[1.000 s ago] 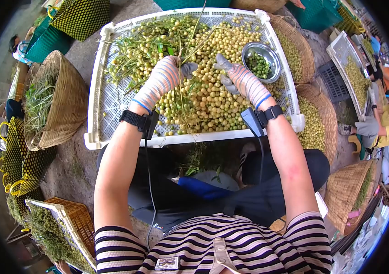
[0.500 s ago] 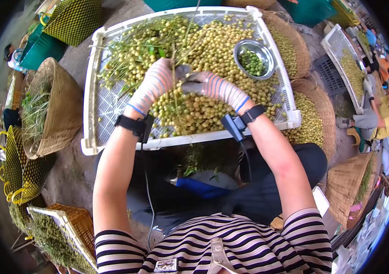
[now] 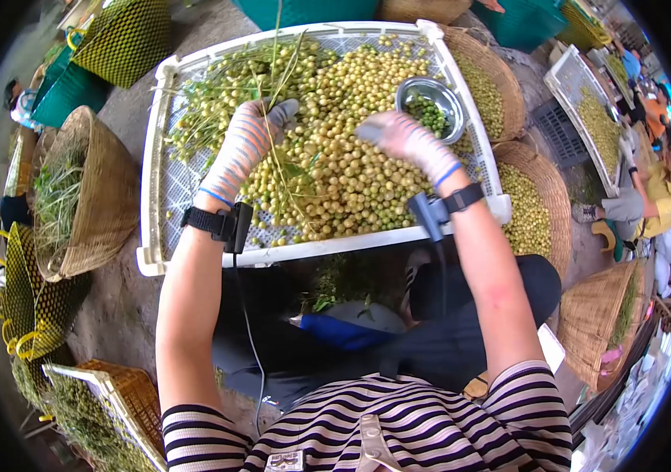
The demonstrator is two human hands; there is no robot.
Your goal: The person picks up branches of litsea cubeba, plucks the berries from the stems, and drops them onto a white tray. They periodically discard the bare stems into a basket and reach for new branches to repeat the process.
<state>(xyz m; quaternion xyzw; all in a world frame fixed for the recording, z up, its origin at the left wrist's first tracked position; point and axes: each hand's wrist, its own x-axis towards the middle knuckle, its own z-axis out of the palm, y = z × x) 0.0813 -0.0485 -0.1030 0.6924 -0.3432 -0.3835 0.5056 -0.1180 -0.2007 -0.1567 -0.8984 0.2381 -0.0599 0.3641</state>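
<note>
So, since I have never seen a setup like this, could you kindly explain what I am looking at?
There is no robot here: a person works with their own two hands, in striped gloves. The view comes from a camera on their head, looking forward and down, hence the round, curved edges. Before them is a white tray with small round yellowish fruit spread over it, and a metal bowl of greener ones. The left hand appears to hold a long thin stem between its fingers. The right hand is over the fruit, near the bowl; it is blurred, so I can't tell whether it holds anything.
</note>
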